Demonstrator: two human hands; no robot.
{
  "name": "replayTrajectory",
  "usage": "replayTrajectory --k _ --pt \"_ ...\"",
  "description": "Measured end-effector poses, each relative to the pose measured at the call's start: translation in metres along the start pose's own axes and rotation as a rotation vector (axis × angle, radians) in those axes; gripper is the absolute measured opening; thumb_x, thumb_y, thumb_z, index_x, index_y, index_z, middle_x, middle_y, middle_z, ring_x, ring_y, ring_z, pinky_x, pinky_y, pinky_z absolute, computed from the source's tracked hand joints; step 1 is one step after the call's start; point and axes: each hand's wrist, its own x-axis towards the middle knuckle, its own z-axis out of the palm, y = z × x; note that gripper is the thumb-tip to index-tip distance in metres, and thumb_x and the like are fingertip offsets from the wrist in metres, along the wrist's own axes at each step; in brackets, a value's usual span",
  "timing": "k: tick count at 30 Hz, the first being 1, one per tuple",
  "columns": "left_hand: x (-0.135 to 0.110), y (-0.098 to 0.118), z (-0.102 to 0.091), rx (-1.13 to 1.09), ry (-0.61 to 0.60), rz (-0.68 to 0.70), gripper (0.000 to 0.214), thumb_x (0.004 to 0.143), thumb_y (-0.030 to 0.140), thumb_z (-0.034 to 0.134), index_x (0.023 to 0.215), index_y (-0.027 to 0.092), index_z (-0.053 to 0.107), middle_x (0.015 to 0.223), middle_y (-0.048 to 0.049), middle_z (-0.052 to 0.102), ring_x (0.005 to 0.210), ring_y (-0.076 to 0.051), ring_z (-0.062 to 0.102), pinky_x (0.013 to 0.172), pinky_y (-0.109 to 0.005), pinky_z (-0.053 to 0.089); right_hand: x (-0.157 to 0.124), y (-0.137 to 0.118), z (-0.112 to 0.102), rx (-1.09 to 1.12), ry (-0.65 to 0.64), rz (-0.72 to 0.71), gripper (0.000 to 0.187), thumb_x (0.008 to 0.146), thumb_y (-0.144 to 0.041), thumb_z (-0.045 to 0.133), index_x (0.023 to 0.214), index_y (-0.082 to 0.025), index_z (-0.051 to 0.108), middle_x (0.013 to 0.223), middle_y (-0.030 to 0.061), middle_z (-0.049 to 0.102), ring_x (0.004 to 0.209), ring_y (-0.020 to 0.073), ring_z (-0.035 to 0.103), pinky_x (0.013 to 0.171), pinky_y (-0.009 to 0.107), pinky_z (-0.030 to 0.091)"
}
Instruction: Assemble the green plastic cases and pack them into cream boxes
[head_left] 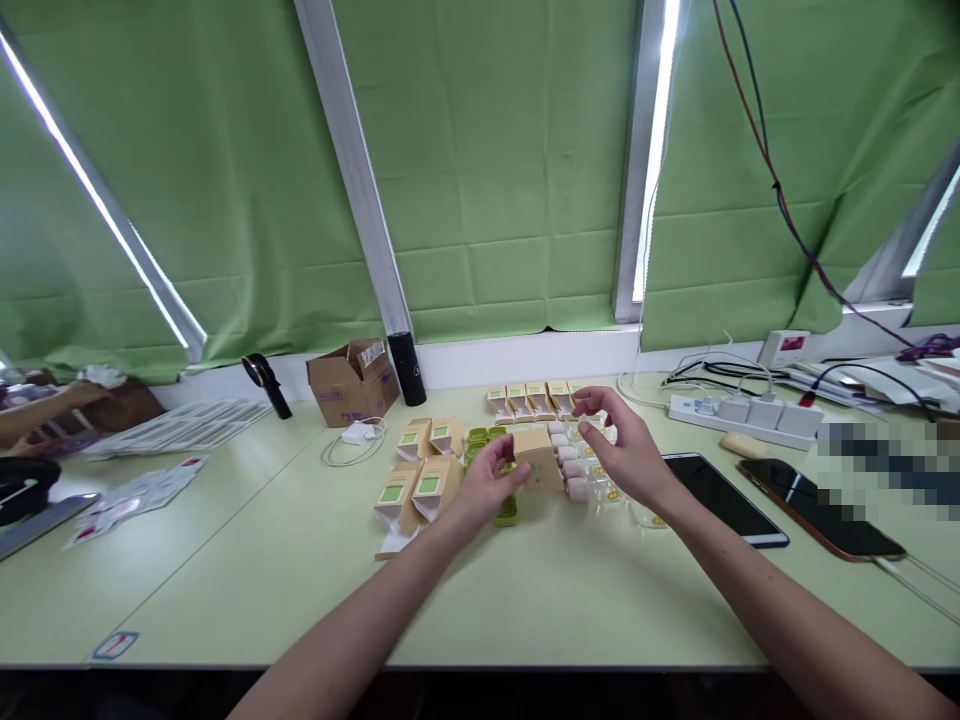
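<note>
My left hand is closed on a small tan carton, held above the middle of the table. To its right my right hand hovers with fingers curved and apart, nothing visible between them. Beneath and beside it are pale pink rounded pieces in a column and clear plastic pieces with yellow marks. Green trays lie partly hidden behind my left hand. Left of that stand several tan cartons with green labels, their flaps open. Another row of such cartons stands farther back.
On the right lie a tablet, a phone and a power strip with cables. At the back left are a cardboard box, a black cylinder and a handheld fan. Another person's arm shows far left.
</note>
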Motion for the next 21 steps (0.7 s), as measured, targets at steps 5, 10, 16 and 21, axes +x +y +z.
replayTrajectory --k 5,10,16,21 --pt "0.012 -0.008 -0.013 0.186 0.156 0.191 0.054 0.091 0.036 0.075 0.14 0.021 0.057 0.141 -0.015 0.058 0.133 -0.029 0.058 0.107 -0.046 0.057 0.013 -0.002 0.026 0.014 -0.03 -0.007 0.026 0.096 -0.034 0.057 0.12 -0.023 0.058 0.112 0.0076 0.07 0.102 0.0239 0.064 0.087 0.041 0.051" --pt "0.0 -0.018 -0.019 0.694 0.267 0.457 0.052 0.094 0.017 0.067 0.144 0.027 0.054 0.14 -0.0121 0.054 0.134 -0.028 0.057 0.112 -0.051 0.055 0.001 0.0 0.05 -0.001 -0.101 -0.079 0.038 0.097 -0.034 0.058 0.132 -0.023 0.052 0.121 0.0107 0.067 0.098 0.0236 0.065 0.082 0.041 0.056" --pt "-0.008 -0.024 -0.018 1.017 0.229 0.729 0.056 0.1 0.013 0.058 0.153 0.025 0.043 0.137 -0.016 0.057 0.132 -0.03 0.06 0.109 -0.053 0.057 -0.021 0.003 0.061 -0.09 -0.114 -0.23 0.054 0.096 -0.025 0.056 0.147 -0.024 0.038 0.134 0.0161 0.061 0.105 0.0277 0.066 0.086 0.047 0.061" --pt "-0.012 -0.022 -0.015 1.106 0.268 0.803 0.054 0.1 0.011 0.054 0.152 0.023 0.042 0.135 -0.0169 0.059 0.131 -0.03 0.061 0.108 -0.052 0.059 -0.03 -0.003 0.061 -0.148 -0.106 -0.359 0.059 0.096 -0.018 0.052 0.151 -0.025 0.033 0.14 0.0177 0.059 0.123 0.0329 0.064 0.099 0.054 0.059"
